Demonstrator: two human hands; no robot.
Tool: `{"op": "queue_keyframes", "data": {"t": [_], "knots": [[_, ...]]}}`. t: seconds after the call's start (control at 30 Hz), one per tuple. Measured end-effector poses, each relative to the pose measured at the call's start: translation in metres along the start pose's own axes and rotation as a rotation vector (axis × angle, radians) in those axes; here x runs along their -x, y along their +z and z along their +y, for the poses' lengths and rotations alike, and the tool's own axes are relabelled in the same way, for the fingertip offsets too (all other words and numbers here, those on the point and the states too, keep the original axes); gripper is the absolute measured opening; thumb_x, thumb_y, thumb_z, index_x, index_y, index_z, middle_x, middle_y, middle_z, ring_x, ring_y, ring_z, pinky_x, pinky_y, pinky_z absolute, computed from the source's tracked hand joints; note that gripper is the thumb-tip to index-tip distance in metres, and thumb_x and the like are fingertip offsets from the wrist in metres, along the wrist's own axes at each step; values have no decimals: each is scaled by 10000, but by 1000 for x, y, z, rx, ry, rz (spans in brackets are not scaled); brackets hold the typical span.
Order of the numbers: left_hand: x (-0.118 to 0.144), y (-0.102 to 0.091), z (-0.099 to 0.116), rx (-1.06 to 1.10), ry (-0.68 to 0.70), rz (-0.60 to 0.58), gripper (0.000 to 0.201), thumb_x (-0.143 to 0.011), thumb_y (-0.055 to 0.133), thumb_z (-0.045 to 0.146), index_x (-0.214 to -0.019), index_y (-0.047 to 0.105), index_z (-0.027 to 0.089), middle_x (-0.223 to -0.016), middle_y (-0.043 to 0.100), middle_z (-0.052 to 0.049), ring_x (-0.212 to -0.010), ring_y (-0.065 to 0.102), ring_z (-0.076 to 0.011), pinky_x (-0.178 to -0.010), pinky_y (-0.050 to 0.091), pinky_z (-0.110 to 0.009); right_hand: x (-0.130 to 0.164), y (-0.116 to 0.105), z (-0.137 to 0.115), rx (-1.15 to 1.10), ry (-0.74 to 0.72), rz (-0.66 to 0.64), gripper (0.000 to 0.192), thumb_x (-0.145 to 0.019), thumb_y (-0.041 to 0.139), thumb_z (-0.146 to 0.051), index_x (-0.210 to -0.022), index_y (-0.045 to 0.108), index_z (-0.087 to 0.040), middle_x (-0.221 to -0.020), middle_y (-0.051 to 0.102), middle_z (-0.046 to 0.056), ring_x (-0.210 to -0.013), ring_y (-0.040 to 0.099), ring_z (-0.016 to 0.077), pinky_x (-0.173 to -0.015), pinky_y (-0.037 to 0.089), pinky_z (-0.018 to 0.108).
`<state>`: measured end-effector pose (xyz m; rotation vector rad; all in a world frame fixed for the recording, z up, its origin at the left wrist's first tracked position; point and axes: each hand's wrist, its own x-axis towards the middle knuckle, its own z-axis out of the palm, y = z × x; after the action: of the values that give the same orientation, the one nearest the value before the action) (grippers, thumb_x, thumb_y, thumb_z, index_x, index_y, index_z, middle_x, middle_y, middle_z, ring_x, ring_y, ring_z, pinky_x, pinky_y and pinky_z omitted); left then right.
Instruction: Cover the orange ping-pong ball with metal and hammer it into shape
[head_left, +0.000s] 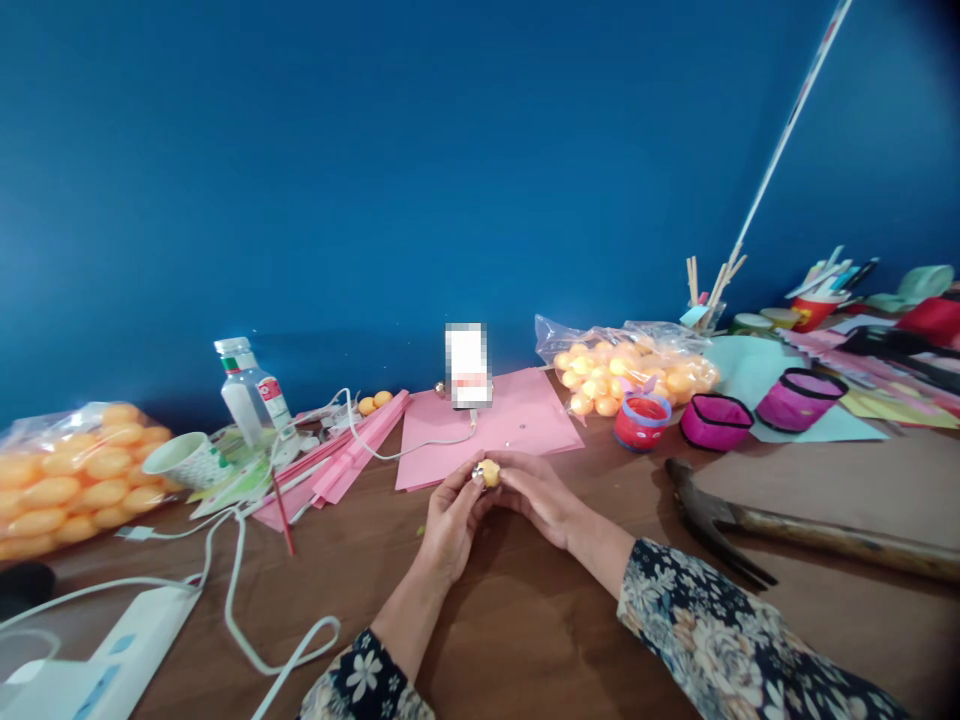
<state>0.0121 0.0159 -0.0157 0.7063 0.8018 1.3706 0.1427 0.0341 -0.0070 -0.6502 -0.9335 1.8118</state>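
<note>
Both my hands meet over the brown table, just in front of a pink paper sheet (517, 420). My left hand (448, 520) and my right hand (536, 492) pinch a small yellow-orange ball (490, 472) between their fingertips. A small silvery piece sits on the ball's left side, at my left thumb. Both forearms wear dark floral sleeves.
A phone (468, 366) stands on the pink sheet with a white cable. Bags of orange balls lie at left (67, 478) and back right (630, 372). A hammer (750, 525) lies at right. A bottle (251, 392), paper cup (186, 460), small red and pink cups (716, 420) and a power bank (97, 660) are around.
</note>
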Motion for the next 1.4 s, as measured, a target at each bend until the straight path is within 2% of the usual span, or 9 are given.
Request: {"op": "queue_keyframes", "data": {"t": [0.17,0.4,0.8,1.03,1.27,1.4], "knots": [[0,1,0,-26,5,11,349,-651,685,232,-988,637,157,-982,664,-68,-855,617,-160,-791,492,-282,-1,-2,2,-3,1,1,301,-682,666,-293,-956,624,-176,-894,657,47,-829,597,184,-765,477,359],[3,6,3,-126,32,16,310,-648,686,218,-947,630,159,-866,671,-48,-770,618,-144,-714,504,-266,0,0,2,27,-1,38,301,-634,706,-267,-902,622,-158,-854,653,47,-766,602,177,-754,478,376],[3,3,3,-62,3,-19,393,-660,679,211,-1045,618,159,-933,674,-69,-809,617,-153,-750,497,-269,1,-1,-1,-21,-6,27,267,-665,677,-275,-900,630,-159,-842,648,46,-767,600,185,-740,474,392],[3,1,1,-128,16,-41,456,-669,671,209,-1112,580,153,-1011,649,-87,-896,595,-183,-820,472,-321,1,1,-2,12,11,51,309,-646,689,-320,-896,625,-150,-817,658,51,-751,606,187,-707,491,370],[2,-1,0,-182,23,-29,416,-661,681,216,-1066,605,159,-900,672,-69,-790,611,-163,-775,482,-321,2,3,-4,49,13,48,333,-603,722,-288,-885,610,-151,-827,653,51,-765,607,185,-737,485,377],[3,-3,-2,-191,31,-28,451,-668,675,232,-1105,584,165,-963,658,-82,-838,604,-169,-795,475,-318,2,3,-5,30,17,42,293,-628,690,-296,-873,619,-154,-817,652,46,-752,606,180,-721,487,367]]}}
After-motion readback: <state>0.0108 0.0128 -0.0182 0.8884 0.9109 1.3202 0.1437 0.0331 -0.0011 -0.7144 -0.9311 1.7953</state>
